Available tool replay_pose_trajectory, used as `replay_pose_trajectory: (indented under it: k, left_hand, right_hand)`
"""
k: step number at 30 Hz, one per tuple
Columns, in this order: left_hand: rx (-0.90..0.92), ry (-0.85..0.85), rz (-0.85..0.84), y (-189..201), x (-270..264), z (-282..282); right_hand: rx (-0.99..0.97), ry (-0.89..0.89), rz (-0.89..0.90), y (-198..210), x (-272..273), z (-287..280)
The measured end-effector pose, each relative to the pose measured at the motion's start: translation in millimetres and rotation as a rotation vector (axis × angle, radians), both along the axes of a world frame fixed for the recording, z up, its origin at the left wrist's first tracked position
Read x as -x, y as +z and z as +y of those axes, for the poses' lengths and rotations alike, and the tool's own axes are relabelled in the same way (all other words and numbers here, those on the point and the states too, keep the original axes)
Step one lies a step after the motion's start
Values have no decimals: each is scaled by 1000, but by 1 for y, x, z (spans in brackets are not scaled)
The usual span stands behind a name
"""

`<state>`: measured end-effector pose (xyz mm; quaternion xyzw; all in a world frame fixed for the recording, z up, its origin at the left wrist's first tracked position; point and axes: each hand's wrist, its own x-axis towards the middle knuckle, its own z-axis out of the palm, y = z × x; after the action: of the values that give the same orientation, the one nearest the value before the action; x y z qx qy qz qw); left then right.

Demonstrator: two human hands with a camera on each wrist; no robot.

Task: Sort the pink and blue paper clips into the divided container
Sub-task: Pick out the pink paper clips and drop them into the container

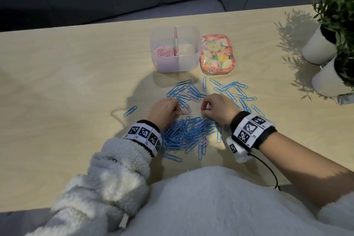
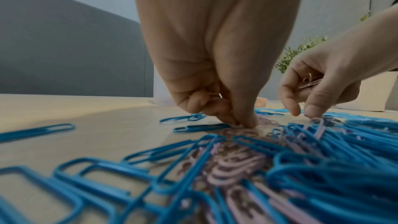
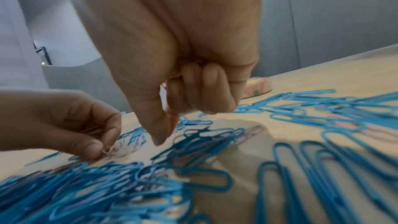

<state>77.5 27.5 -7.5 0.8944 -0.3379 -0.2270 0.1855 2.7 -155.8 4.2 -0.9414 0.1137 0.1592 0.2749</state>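
A clear divided container stands at the back of the table, with pink clips in its left compartment. Blue paper clips mixed with a few pink ones lie heaped between my wrists, and more lie scattered beyond my hands. My left hand pinches a pink clip against the table, its other fingers curled. My right hand keeps several pink clips in its curled fingers. Its thumb and forefinger point down at the pile.
A floral tin lid lies right of the container. Two white pots with green plants stand at the table's right edge. A single blue clip lies apart to the left. The table's left half is bare wood.
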Motion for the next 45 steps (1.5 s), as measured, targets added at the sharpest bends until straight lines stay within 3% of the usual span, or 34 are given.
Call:
replay_pose_trajectory:
  k: [4, 7, 13, 16, 20, 22, 26, 32, 35, 40, 45]
  left_hand:
    - [73, 38, 30, 1, -5, 7]
    - [100, 95, 92, 5, -10, 11]
    - [339, 429, 489, 12, -12, 1]
    - [263, 338, 424, 9, -13, -5]
    - [86, 215, 273, 6, -8, -11]
    - [7, 182, 162, 5, -4, -13]
    - [-95, 171, 2, 2, 4, -18]
    - [-101, 114, -62, 1, 4, -16]
    - [-45, 75, -89, -1, 5, -6]
    - [-21, 42, -59, -4, 3, 8]
    - [-90, -9, -104, -4, 5, 4]
  right_hand:
    - [56, -87, -110, 2, -13, 1]
    - [97, -84, -77, -2, -24, 10]
    - [136, -8, -24, -11, -23, 14]
    - [-122, -138, -67, -14, -21, 0]
    - [-809, -566, -56, -10, -23, -12]
    - [-1014, -671, -73, -6, -29, -14]
    - [-1122, -664, -63, -1, -42, -6]
    - [-1171, -671, 61, 3, -60, 11]
    - [-891, -610, 38, -5, -65, 19]
    - [-115, -149, -52, -10, -63, 28]
    - [49, -16, 11, -7, -67, 31]
